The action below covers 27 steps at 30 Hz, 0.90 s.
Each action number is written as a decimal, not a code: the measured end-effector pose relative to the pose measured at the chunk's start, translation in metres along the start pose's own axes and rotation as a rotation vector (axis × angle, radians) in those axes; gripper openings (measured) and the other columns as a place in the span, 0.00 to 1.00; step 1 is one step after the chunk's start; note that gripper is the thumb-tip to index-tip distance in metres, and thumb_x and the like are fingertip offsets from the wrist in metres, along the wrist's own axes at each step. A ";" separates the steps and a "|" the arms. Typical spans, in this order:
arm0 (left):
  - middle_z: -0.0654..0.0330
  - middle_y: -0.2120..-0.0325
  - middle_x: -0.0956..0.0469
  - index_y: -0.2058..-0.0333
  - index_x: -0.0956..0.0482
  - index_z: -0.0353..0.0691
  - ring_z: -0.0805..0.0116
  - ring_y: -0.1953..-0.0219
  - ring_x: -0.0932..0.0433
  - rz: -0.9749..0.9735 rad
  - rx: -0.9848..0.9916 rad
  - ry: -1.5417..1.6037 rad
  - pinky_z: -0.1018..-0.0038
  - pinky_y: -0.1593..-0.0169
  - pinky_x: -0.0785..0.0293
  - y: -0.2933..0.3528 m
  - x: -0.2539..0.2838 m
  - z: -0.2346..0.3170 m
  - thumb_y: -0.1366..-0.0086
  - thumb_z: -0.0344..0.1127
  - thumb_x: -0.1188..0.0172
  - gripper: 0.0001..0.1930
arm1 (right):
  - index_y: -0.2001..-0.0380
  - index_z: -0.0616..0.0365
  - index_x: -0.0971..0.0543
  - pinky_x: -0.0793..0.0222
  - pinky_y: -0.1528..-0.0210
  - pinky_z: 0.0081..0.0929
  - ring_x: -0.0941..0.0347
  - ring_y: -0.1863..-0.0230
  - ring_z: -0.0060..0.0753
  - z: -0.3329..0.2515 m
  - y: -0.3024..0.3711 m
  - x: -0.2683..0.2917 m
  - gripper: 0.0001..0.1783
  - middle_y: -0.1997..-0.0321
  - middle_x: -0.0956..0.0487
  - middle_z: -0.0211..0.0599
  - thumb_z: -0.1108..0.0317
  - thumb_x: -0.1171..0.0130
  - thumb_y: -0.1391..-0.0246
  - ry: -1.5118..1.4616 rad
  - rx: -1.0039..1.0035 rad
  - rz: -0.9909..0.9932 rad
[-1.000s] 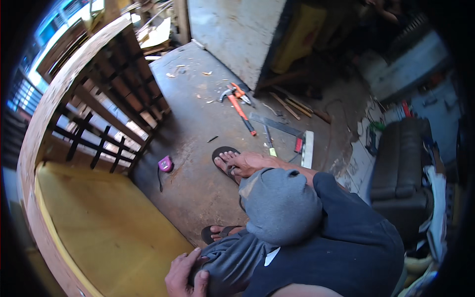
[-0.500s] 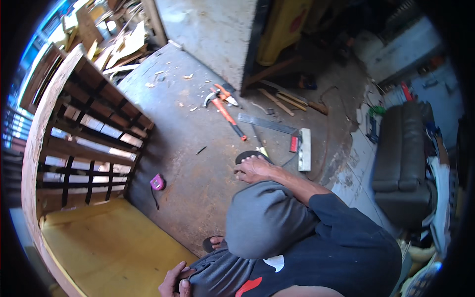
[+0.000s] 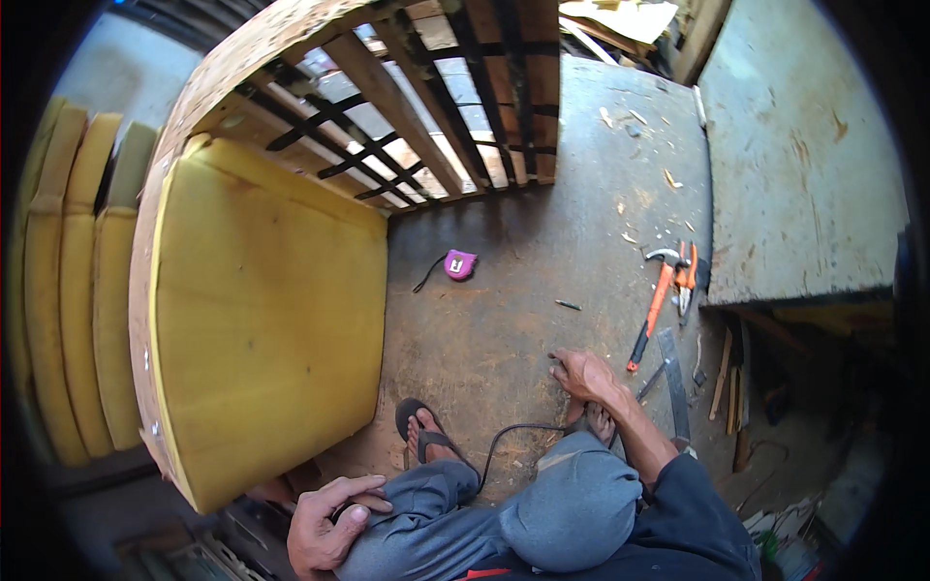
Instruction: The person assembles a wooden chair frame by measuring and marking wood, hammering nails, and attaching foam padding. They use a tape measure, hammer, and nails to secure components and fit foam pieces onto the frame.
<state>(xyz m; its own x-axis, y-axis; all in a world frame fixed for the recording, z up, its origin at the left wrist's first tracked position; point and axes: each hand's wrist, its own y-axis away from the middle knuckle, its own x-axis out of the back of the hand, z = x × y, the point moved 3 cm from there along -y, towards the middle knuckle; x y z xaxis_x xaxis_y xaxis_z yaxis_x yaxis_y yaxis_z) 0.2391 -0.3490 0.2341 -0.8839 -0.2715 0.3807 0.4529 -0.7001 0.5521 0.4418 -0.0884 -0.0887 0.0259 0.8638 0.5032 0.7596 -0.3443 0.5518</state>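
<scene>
Head view, looking down on a seated person. The right hand (image 3: 581,373) is reaching down to the concrete floor (image 3: 542,242) just ahead of the right foot; its fingers (image 3: 560,366) are curling loosely with the tips at the floor, and whether they are pinching anything cannot be told. A black cable (image 3: 513,434) is running from beside that foot back toward the knees, passing close under the hand. The left hand (image 3: 325,523) is lying released on the left knee (image 3: 417,504), fingers spread flat on the grey trouser cloth and grasping nothing.

Ahead of the right hand, a small dark screw-like piece (image 3: 568,305) is lying alone on the floor. Farther out, a pink tape measure (image 3: 460,263) is resting near the foot of a slatted wooden frame (image 3: 455,107). To the right, an orange-handled hammer (image 3: 654,310) and orange-handled pliers (image 3: 686,276) are lying side by side, with a metal square (image 3: 675,378) just below them. A yellow foam cushion (image 3: 262,320) is filling the frame's seat at left, and the left foot in a black sandal (image 3: 418,431) is standing beside its edge
</scene>
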 end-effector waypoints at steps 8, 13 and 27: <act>0.47 0.68 0.15 0.55 0.18 0.29 0.56 0.60 0.19 0.662 0.021 -0.138 0.65 0.49 0.27 0.119 -0.043 0.017 0.37 0.55 0.39 0.29 | 0.44 0.60 0.23 0.28 0.43 0.49 0.24 0.45 0.59 -0.086 -0.061 -0.002 0.23 0.48 0.20 0.56 0.58 0.46 0.37 0.212 0.406 -0.256; 0.48 0.62 0.17 0.52 0.20 0.29 0.58 0.57 0.20 0.833 -0.031 -0.216 0.67 0.47 0.27 0.151 -0.061 0.014 0.32 0.41 0.46 0.20 | 0.44 0.60 0.24 0.27 0.45 0.48 0.23 0.47 0.58 -0.139 -0.061 -0.016 0.22 0.49 0.19 0.54 0.59 0.45 0.37 0.283 0.547 -0.358; 0.49 0.59 0.16 0.52 0.21 0.24 0.63 0.53 0.20 0.611 0.016 0.720 0.72 0.45 0.29 0.155 -0.004 -0.147 0.34 0.41 0.43 0.23 | 0.40 0.53 0.24 0.26 0.43 0.42 0.20 0.46 0.52 -0.124 -0.021 -0.065 0.25 0.50 0.17 0.52 0.57 0.41 0.38 0.394 0.175 -0.443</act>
<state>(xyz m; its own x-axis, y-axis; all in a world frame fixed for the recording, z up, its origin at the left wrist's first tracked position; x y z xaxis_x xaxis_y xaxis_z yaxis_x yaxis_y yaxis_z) 0.2959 -0.5531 0.2087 -0.3497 -0.9349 0.0605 0.8583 -0.2938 0.4207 0.3437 -0.1828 -0.0505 -0.5329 0.6985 0.4776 0.7396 0.1103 0.6640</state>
